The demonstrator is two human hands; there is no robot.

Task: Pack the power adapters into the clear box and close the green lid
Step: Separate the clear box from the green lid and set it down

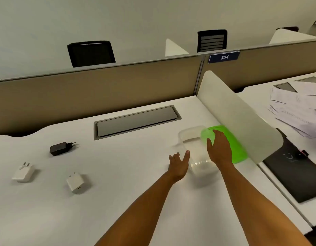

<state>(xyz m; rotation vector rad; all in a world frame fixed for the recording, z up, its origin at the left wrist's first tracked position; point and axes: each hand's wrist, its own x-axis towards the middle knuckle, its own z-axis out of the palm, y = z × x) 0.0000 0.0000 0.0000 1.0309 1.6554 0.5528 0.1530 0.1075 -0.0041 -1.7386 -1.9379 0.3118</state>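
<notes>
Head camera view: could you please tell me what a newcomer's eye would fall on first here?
The bright green lid stands out first, at the right of the white desk against the side divider, with the right hand resting on it. Beside it, the left hand reaches open toward the clear box. Far left lie three adapters: a black adapter and two white ones.

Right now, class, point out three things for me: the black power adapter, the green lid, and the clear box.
black power adapter [58, 148]: head view, on the middle of its body.
green lid [238, 150]: head view, on its bare top, right of the hand.
clear box [191, 134]: head view, on its far wall.
</notes>
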